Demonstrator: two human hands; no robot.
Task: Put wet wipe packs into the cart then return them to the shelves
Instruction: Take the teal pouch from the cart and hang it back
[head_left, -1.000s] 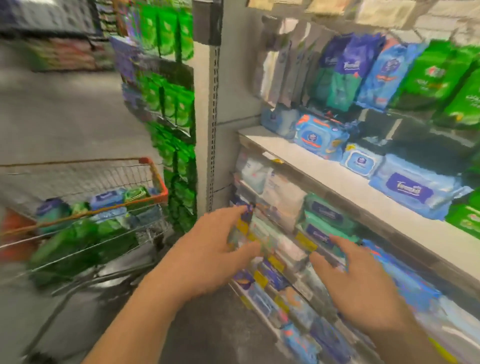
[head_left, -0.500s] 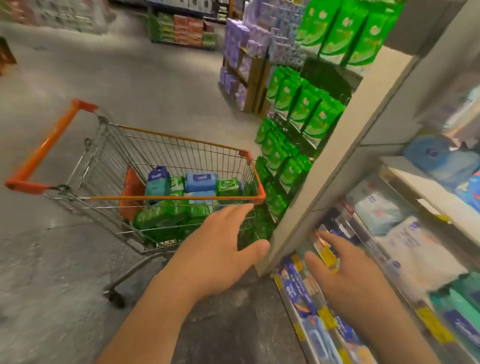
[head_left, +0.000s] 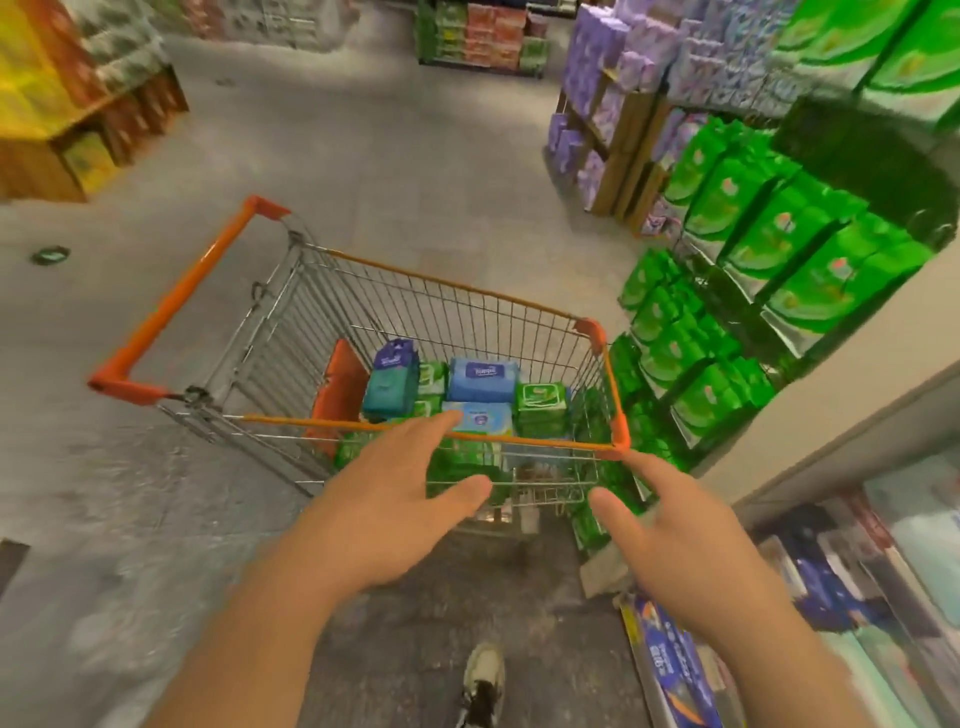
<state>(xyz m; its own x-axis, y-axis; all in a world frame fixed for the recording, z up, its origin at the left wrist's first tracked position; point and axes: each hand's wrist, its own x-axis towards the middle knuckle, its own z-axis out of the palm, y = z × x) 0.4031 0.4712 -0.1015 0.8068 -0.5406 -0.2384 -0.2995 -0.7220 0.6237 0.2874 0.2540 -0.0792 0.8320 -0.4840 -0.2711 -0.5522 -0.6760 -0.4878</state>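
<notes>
Both hands out in front of the cart (head_left: 615, 405), neither holding anything. Left hand (head_left: 395, 509): fingers spread and relaxed, fingertips over the near orange rim, can't tell if touching it. Right hand (head_left: 675, 540): fingers spread, index pointing toward the cart's near right corner, just beside it.

Wet wipe packs in the basket, near end: teal/purple pack (head_left: 390, 382) upright at left, blue pack (head_left: 483, 379) in the middle w/ a lighter blue pack (head_left: 480, 418) in front of it, green pack (head_left: 540, 402) at right, more green packs (head_left: 457, 467) piled underneath.

Cart sits on grey floor (head_left: 363, 156), orange handle (head_left: 176, 306) on the far left side. Shelf (head_left: 857, 597) w/ blurred packs at lower right; green bags (head_left: 779, 249) stacked on the end display right of the cart. A shoe (head_left: 480, 680) at bottom centre.
</notes>
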